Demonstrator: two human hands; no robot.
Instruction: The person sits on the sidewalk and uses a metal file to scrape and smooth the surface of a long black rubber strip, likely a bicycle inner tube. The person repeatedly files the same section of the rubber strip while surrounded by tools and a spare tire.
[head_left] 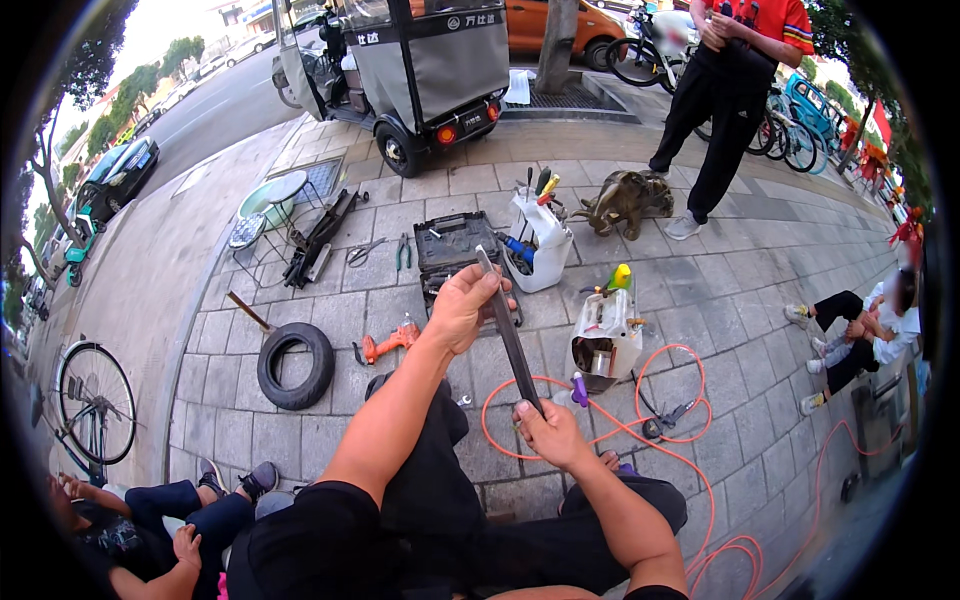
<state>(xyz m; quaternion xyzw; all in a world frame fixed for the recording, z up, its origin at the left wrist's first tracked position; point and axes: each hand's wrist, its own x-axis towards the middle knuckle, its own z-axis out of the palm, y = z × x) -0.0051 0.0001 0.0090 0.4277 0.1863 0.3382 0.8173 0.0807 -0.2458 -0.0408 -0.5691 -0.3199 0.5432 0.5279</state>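
Observation:
A long, flat, dark bar (513, 345) with a pale upper tip slants in front of me; its exact kind I cannot make out. My left hand (466, 308) is closed around it near the upper end. Lower down, my right hand (551, 434) pinches the other end between thumb and fingers. Beyond my left hand lies an open black tool case (452, 240) with tools in it. Just left of my left forearm, an orange cordless drill (388, 342) rests on the paving. A cut-open white jug (606, 345) stands right of the bar, with a purple-nozzled item beside it.
A black tyre (295, 366) lies at left, with pliers (403, 252) farther off. Another white tool jug (537, 240) stands behind the case, near a bronze-coloured animal statue (628, 203). An orange air hose (690, 470) loops across the right side. People sit at both sides; one stands ahead.

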